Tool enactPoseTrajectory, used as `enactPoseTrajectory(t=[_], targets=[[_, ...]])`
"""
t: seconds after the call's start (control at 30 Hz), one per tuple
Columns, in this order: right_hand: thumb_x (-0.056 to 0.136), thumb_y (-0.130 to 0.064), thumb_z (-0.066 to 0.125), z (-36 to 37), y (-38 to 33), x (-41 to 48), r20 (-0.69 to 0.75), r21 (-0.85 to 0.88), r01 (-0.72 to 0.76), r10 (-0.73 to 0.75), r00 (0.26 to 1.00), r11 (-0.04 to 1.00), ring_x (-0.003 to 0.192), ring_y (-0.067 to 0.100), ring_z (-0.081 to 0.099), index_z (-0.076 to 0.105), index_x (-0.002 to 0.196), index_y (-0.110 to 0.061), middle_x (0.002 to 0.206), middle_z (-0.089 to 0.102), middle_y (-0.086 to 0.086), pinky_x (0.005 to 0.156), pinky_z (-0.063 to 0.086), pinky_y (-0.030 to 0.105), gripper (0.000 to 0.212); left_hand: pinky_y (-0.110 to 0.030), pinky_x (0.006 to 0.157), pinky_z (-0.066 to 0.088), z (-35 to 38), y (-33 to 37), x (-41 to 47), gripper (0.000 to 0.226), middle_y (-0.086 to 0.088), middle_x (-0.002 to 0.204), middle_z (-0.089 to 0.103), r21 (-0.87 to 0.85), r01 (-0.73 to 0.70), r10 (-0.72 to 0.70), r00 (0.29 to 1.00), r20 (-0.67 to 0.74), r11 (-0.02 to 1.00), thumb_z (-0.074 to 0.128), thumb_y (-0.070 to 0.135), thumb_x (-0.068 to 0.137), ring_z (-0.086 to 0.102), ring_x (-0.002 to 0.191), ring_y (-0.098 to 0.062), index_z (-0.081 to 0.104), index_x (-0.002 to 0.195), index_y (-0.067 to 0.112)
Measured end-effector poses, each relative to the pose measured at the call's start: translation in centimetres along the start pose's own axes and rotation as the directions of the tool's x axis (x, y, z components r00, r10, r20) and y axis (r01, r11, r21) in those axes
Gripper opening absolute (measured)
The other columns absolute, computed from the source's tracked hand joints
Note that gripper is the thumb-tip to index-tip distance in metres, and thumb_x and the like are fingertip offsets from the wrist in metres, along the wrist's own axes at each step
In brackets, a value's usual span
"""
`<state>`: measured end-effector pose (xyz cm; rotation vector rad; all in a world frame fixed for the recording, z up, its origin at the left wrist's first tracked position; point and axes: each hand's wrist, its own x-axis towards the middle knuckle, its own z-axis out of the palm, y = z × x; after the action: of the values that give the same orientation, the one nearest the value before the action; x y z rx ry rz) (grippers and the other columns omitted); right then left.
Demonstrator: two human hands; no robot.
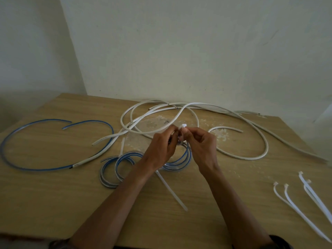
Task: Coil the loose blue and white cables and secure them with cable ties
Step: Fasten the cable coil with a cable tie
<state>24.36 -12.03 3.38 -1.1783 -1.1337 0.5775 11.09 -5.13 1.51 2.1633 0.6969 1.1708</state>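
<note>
Step in hand: closing a cable tie [184, 125] round the blue coil [115, 170] – judged from the white head held up between both hands
Blue coil: lies on the bench [53, 203] in the middle, in several turns; its right side rises under the hands, where the tie meets it
Left hand [161, 146]: fingers curled, thumb and forefinger pinched on the tie's strap just beside the head; the exact contact is hidden
Right hand [199, 144]: fingers curled, tips pinching the tie right under its head
Tie's tail: a white strap [172, 193] runs from under the left wrist toward the near edge; it looks to be the free end, though the join is hidden
Doing it well: gather every turn of the coil inside the loop before pulling; hold the head steady with one hand and draw the strap with the other – snug, not crushing; keep the nearby white cables [161, 114] out of the loop
Left to do: the loose blue cable [18, 141] at far left and the white cables by the wall lie uncoiled
Supplies: spare ties [296, 200] lie at the right of the bench, well apart from the hands
</note>
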Motion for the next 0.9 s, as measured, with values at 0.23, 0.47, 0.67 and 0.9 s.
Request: enactPoseTrajectory(t=[0.23,0.47,0.67,0.9], targets=[[0.097,-0.021,0.067,-0.1,0.0,-0.1,-0.013,-0.085,0.034,-0.035,0.999,0.996,0.083,0.020,0.076,0.078,0.098,-0.014,0.083,0.078,0.002,0.085,0.061,0.044,0.014,-0.038,0.058,0.057,0.0,0.0,0.0,0.024,-0.003,0.083,0.073,0.126,-0.035,0.038,0.999,-0.020,0.991,0.041,0.029,0.109,0.071,0.067,-0.012,0.058,0.111,0.013],[0.097,-0.025,0.068,-0.4,-0.3,0.0,0.033,-0.252,0.112,-0.107,0.994,0.961,0.079,0.007,0.073,0.078,0.088,-0.021,0.076,0.075,-0.009,0.080,0.048,0.008,0.014,-0.036,0.054,0.057,0.2,0.1,-0.1,0.031,-0.003,0.081,0.072,0.234,-0.070,0.076,0.997,-0.015,0.970,0.034,0.033,0.108,0.070,0.064,-0.015,0.056,0.111,0.012],[0.093,-0.031,0.073,-0.6,0.1,0.1,0.033,-0.328,0.071,-0.063,0.997,0.942,0.078,0.005,0.071,0.076,0.095,-0.024,0.080,0.074,-0.009,0.079,0.053,0.016,0.009,-0.017,0.049,0.046,0.2,0.8,-0.2,0.033,0.014,0.070,0.061,0.237,-0.103,0.108,0.994,-0.009,0.966,0.033,0.035,0.109,0.062,0.056,-0.001,0.056,0.107,0.012],[0.088,-0.016,0.078,-0.7,-0.2,0.2,0.004,-0.252,0.126,-0.129,0.992,0.960,0.084,0.012,0.071,0.077,0.096,-0.026,0.093,0.076,-0.012,0.080,0.058,0.044,0.013,-0.041,0.052,0.048,-0.2,0.0,-0.1,0.020,0.000,0.071,0.064,0.123,-0.072,0.069,0.997,0.028,0.990,0.042,0.022,0.109,0.062,0.056,-0.014,0.060,0.108,0.014]])
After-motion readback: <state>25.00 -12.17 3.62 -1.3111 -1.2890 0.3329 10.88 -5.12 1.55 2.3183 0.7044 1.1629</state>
